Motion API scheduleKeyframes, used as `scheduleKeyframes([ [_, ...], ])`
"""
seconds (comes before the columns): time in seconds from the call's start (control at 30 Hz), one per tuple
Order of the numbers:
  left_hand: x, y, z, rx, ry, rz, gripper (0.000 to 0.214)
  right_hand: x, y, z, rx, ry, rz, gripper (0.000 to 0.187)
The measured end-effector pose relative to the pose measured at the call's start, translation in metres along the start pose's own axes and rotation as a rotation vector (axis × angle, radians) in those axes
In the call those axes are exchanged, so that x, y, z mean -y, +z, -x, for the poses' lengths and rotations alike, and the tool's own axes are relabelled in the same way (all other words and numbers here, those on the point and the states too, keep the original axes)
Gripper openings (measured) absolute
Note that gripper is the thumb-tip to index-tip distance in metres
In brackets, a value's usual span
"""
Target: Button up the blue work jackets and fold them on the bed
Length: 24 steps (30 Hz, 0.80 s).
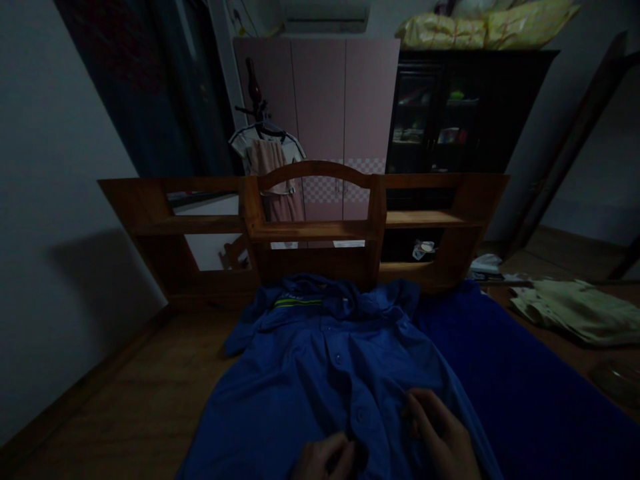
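A blue button-up shirt [300, 373] lies front side up, its collar end toward the wooden headboard shelf. Yellow-green stripes cross its chest, and buttons run down the placket [356, 393]. At the bottom edge of the view, my left hand [325, 459] has its fingers closed on the shirt beside the placket; part of this hand is cut off. My right hand [443, 437] is over the right half of the shirt, thumb and forefinger pinched together. Whatever is between those fingertips is too small and dark to make out.
A wooden headboard shelf [313, 231] stands just beyond the shirt. To the right lie a dark blue cloth [493, 360] and folded pale clothing [575, 310]. Behind are a coat stand with clothes [267, 150], a pink wardrobe [320, 100] and a dark cabinet [500, 113]. The room is dim.
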<state>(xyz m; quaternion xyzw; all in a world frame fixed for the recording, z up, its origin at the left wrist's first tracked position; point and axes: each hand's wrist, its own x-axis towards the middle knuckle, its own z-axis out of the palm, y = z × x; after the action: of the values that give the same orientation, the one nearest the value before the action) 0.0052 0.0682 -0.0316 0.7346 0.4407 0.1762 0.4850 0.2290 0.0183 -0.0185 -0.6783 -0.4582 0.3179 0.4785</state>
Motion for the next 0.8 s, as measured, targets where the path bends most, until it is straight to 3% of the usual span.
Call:
scheduleKeyframes([
  [0.6, -0.016, -0.004, 0.009, -0.018, -0.029, 0.02, 0.049, -0.005, 0.005, -0.001, 0.019, -0.035, 0.072, 0.031],
  [0.8, -0.022, -0.007, 0.01, -0.045, -0.004, 0.03, 0.044, -0.007, 0.008, -0.004, -0.038, -0.067, 0.057, 0.031],
])
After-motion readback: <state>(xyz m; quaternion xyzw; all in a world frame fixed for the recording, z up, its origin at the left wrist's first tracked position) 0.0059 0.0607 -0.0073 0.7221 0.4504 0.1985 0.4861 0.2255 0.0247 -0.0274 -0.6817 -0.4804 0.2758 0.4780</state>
